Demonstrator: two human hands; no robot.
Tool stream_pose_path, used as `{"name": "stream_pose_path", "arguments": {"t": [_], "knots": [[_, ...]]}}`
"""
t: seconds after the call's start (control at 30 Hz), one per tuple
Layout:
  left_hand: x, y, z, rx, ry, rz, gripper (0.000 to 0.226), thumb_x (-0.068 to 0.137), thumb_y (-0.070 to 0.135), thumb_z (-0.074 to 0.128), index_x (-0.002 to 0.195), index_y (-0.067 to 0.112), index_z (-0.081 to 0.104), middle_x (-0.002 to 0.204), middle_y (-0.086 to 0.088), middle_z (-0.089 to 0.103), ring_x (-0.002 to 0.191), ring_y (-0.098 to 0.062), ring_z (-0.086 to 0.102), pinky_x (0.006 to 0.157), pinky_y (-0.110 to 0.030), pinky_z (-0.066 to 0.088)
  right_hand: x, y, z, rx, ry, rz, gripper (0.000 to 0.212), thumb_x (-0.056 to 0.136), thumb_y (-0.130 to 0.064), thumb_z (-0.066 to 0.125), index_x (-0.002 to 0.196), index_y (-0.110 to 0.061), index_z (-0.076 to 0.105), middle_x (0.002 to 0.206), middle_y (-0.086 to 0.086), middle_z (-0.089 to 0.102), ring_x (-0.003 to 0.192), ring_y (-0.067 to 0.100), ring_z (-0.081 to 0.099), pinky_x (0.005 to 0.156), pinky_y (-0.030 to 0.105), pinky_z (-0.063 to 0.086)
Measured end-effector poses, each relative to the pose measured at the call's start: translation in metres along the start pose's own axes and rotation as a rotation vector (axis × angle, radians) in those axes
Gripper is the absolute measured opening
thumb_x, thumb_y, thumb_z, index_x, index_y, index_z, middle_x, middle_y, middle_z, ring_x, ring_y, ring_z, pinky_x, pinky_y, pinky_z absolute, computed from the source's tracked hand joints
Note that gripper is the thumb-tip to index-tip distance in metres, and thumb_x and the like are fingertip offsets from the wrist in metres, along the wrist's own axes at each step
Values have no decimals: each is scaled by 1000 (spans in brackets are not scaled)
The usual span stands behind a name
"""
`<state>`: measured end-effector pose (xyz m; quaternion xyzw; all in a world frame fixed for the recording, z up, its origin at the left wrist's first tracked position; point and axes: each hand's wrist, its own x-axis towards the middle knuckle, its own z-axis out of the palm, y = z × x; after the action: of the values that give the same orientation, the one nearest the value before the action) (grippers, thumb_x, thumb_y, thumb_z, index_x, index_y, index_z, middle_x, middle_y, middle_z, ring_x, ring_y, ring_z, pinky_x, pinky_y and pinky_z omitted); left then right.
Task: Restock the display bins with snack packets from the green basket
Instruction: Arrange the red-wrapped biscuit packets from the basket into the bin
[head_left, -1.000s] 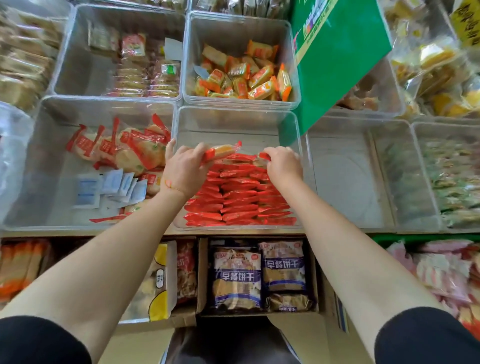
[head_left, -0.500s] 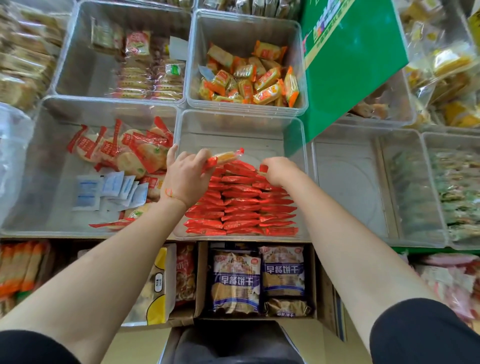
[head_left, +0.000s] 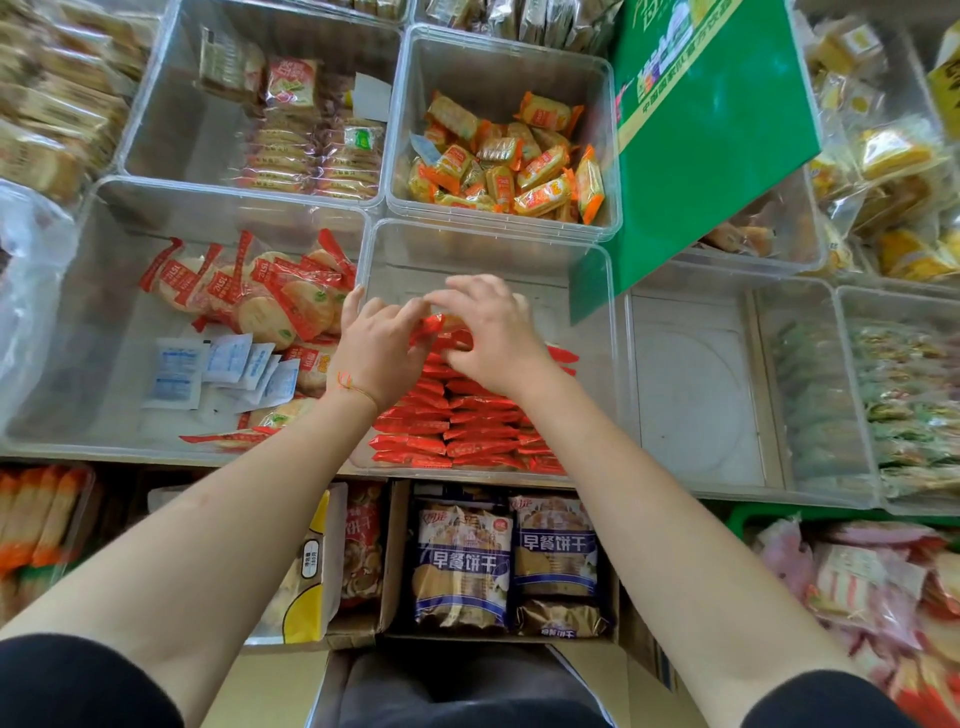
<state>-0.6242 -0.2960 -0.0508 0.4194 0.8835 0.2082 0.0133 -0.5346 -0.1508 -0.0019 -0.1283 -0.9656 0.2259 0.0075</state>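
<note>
— Left hand (head_left: 376, 353)?
— Fingers curled, pinching a glossy red packet (head_left: 434, 327) at its crimped end. Right hand (head_left: 491, 338) arches just beside it, fingertips on the same packet.
— Where?
— Over flat red rows (head_left: 467, 431) beneath both wrists, inside the clear plastic bin (head_left: 613, 364).

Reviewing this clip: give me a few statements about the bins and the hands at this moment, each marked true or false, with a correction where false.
1. Both hands meet over the bin of red packets. True.
2. The left hand holds a red packet at the top of the rows. True.
3. The bin with orange-and-yellow packets sits nearer the person than the red-packet bin. False: it lies behind it, farther away.
4. The clear bin right of the red packets is packed full. False: its bottom shows bare.
5. The right hand rests on the green sign. False: it is over the red packets, apart from the sign.
</note>
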Motion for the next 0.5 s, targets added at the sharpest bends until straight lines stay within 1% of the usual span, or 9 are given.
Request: {"name": "stream_pose_path", "arguments": {"t": [0.07, 0.1, 0.17, 0.23, 0.27, 0.33, 0.4, 0.47, 0.5], "knots": [[0, 1, -1, 49, -15, 11, 26, 87, 33, 60, 109, 18, 60, 91, -2, 67, 106, -32, 55, 116, -62, 14, 1, -3, 3, 11, 140, 10, 28, 83, -21, 70, 111, -24, 72, 115, -3, 68, 114, 25, 52, 93, 44, 41], [1, 2, -3, 78, -41, 8, 35, 85, 40, 60, 114, 21, 58, 105, -2, 65, 118, -31, 50, 116, -63, 11, 1, 0, 0, 38, 201, 40, 20, 85, -22, 69, 104, -22, 73, 106, -4, 70, 106, 24, 54, 87, 42, 43], [2, 5, -5, 116, -121, -20, 59, 81, 51, 56, 132, 23, 48, 136, -4, 52, 138, -29, 33, 118, -61, 4, -4, 9, -12, 174, 237, 150, 14, 87, -23, 69, 100, -19, 73, 97, -5, 70, 96, 18, 54, 80, 34, 46], [3, 6, -6, 152, -180, -31, 72, 82, 58, 50, 144, 25, 36, 153, -7, 38, 147, -30, 20, 119, -59, 0, -12, 24, -26, 435, 218, 343, 14, 87, -24, 70, 100, -18, 68, 92, -6, 67, 89, 11, 59, 72, 22, 50], [3, 6, -6, 168, -197, -30, 75, 82, 60, 46, 147, 25, 33, 155, -8, 35, 149, -30, 17, 119, -59, 0, -16, 31, -31, 573, 223, 448, 15, 87, -25, 70, 99, -18, 63, 92, -5, 66, 87, 10, 62, 68, 20, 53], [4, 6, -5, 195, -214, -30, 77, 81, 62, 40, 148, 26, 31, 156, -7, 35, 149, -30, 17, 119, -60, 0, -23, 44, -36, 745, 273, 603, 24, 85, -23, 73, 102, -20, 56, 97, -1, 64, 90, 16, 66, 67, 27, 58], [4, 5, -5, 208, -222, -31, 77, 80, 64, 36, 148, 25, 32, 154, -5, 38, 149, -28, 19, 119, -60, 0, -26, 56, -38, 736, 282, 667, 38, 82, -16, 75, 112, -21, 52, 103, -2, 60, 92, 12, 64, 68, 27, 59], [4, 5, -5, 215, -232, -29, 77, 80, 64, 34, 147, 25, 34, 152, -3, 40, 148, -27, 21, 118, -61, -1, -24, 65, -38, 630, 250, 635, 50, 81, -11, 75, 124, -22, 52, 106, -4, 59, 93, 9, 61, 69, 23, 56], [4, 5, -6, 215, -237, -29, 76, 81, 63, 34, 146, 25, 35, 151, -2, 41, 147, -26, 22, 118, -61, -2, -22, 71, -38, 530, 238, 593, 50, 82, -12, 73, 127, -22, 55, 108, -2, 59, 93, 12, 60, 71, 23, 53]]}}
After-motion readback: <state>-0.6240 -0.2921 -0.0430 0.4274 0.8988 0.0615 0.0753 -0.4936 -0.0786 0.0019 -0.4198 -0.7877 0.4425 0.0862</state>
